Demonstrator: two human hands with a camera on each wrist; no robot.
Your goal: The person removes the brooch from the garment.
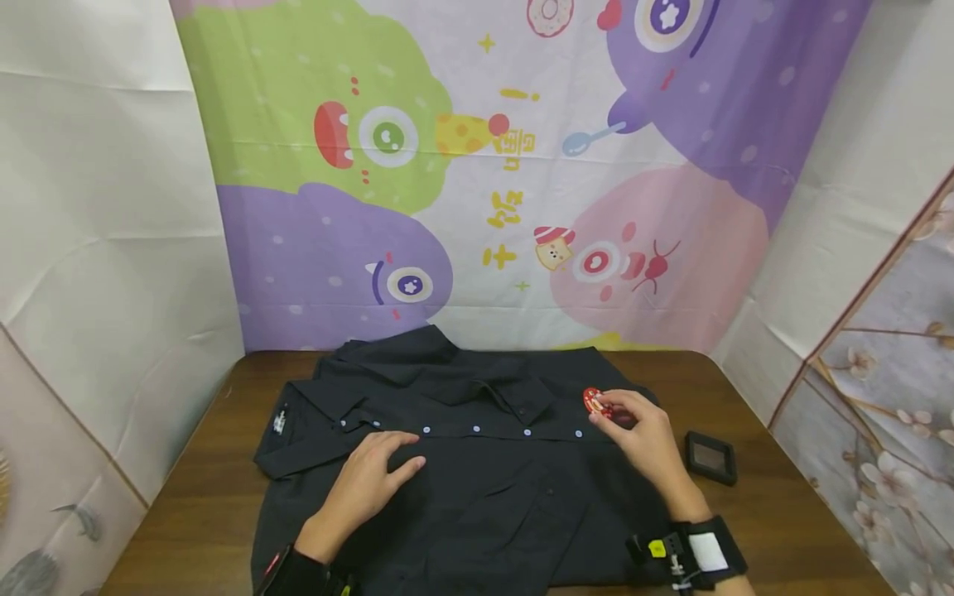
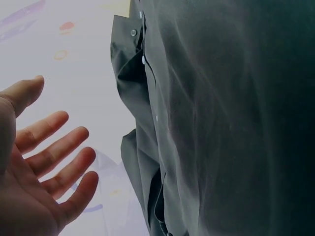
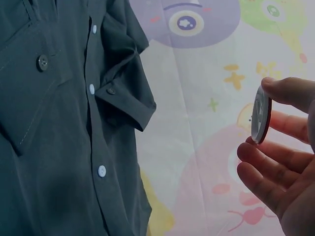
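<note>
A dark button-up shirt [image 1: 462, 497] lies spread sideways over the table, its pale buttons in a row across the middle and its collar at the left. Between thumb and fingers, my right hand [image 1: 647, 439] pinches a round red badge [image 1: 593, 401] over the right part of the shirt. The right wrist view shows the silvery back of the badge [image 3: 261, 115] almost edge-on. My left hand [image 1: 367, 476] is over the left part of the shirt, near the button row, holding nothing. Its fingers [image 2: 54, 160] look relaxed and spread in the left wrist view.
A small black frame-like box [image 1: 710, 457] sits on the brown wooden table [image 1: 782, 530], right of the shirt. Behind the table hangs a cartoon-printed cloth [image 1: 492, 306]. Pale sheets [image 1: 119, 207] enclose the sides.
</note>
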